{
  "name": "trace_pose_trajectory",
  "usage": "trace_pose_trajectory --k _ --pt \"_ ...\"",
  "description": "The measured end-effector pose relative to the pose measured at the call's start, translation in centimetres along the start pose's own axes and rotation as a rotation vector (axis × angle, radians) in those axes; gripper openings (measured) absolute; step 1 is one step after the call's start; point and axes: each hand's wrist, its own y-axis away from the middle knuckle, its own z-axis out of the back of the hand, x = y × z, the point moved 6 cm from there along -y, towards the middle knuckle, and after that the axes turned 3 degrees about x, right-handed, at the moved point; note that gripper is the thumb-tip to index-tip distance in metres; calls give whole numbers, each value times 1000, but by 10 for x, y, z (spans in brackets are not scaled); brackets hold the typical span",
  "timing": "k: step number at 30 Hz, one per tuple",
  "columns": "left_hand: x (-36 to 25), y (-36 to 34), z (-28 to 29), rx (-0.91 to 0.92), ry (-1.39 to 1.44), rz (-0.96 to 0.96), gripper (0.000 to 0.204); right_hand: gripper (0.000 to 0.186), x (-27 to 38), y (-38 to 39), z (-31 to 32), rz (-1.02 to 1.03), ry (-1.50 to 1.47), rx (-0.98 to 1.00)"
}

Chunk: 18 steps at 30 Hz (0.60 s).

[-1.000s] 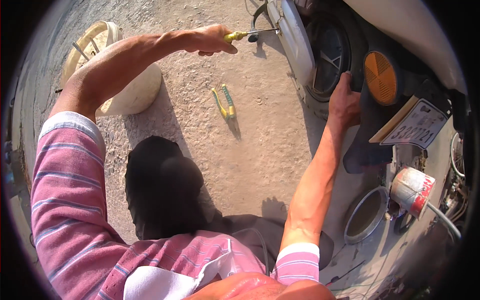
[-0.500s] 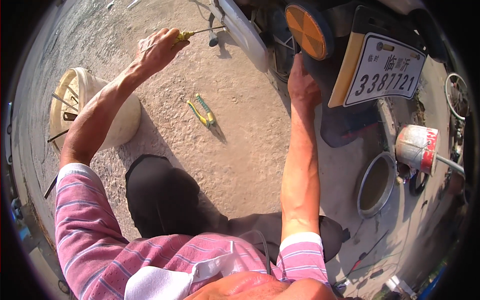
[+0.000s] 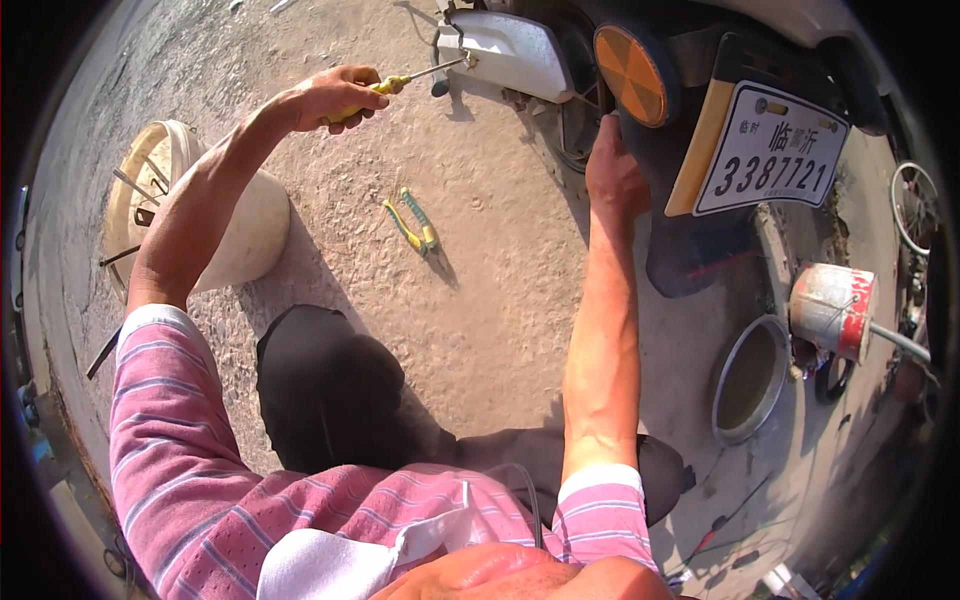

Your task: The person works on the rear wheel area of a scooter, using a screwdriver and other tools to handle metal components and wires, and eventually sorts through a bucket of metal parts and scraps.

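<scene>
Screwdriver work under way at the rear of a scooter

The left hand (image 3: pixel 335 92) is gripping a yellow-handled screwdriver (image 3: pixel 405 80), its tip meeting the white rear fender (image 3: pixel 505 50); the right hand (image 3: pixel 612 170) is bracing against the dark bodywork beneath the orange reflector (image 3: pixel 630 75), its grip unclear. The fender is still mounted, so fastening looks unfinished; green-and-yellow pliers (image 3: pixel 415 225) are lying unused on the ground.

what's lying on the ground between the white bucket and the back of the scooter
In the head view, yellow-and-green pliers lie on the bare concrete between the white bucket and the scooter's rear mudguard; nothing else sits there.
</scene>
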Motion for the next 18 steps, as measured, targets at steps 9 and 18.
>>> trace_pose_trajectory --k 9,18 --pt "-11 18 -9 -564 -667 -260 36 55 -19 3 6 -380 -407 -78" --pt "-6 8 9 -55 -81 -14 47 62 -20 10 6 -785 -438 389"
